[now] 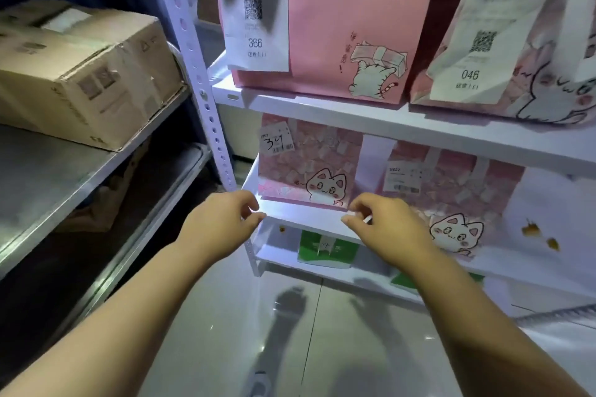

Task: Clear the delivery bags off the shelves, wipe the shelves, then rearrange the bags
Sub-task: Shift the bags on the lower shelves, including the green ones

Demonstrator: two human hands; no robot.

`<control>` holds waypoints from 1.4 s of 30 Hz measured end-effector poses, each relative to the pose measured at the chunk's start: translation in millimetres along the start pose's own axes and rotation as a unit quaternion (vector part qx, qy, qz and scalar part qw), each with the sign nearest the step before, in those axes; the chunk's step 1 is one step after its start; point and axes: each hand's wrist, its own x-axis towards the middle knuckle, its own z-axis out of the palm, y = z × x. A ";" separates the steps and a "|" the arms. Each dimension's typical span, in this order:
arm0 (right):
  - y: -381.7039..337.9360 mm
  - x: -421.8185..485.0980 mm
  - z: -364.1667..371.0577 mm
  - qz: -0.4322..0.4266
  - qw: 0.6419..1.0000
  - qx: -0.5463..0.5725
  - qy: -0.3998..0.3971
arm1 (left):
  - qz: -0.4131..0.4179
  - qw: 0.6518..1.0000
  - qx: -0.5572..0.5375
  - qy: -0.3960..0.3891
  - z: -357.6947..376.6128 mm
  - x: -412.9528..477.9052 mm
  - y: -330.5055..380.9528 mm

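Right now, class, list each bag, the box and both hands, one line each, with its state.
Bag 366: standing, upper shelf.
Bag 046: standing, upper shelf.
Bag 34: standing, middle shelf.
Cardboard box: closed, taped.
Left hand: loosely curled, empty.
Right hand: curled; grip unclear.

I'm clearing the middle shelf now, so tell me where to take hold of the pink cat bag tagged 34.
Grip the pink cat bag by its two side walls, low down, coming straight from the front. It stands upright facing you, its top is hidden behind the upper shelf so no handle shows, and a neighbouring bag sits close on its right.
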 end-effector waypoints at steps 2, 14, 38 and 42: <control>0.3 8.6 16.8 0.042 0.999 0.016 0.007 | 0.015 1.000 -0.017 -0.016 12.3 17.2 -13.4; 35.6 83.7 94.0 0.170 0.983 0.074 0.017 | 0.041 0.994 -0.053 -0.091 87.2 99.8 -54.8; 65.3 136.3 163.5 0.231 0.956 0.147 0.103 | -0.013 0.988 -0.151 -0.027 152.5 151.0 -73.9; 67.9 130.7 157.4 0.212 0.959 0.148 0.113 | -0.004 0.989 -0.146 -0.007 149.8 141.0 -67.3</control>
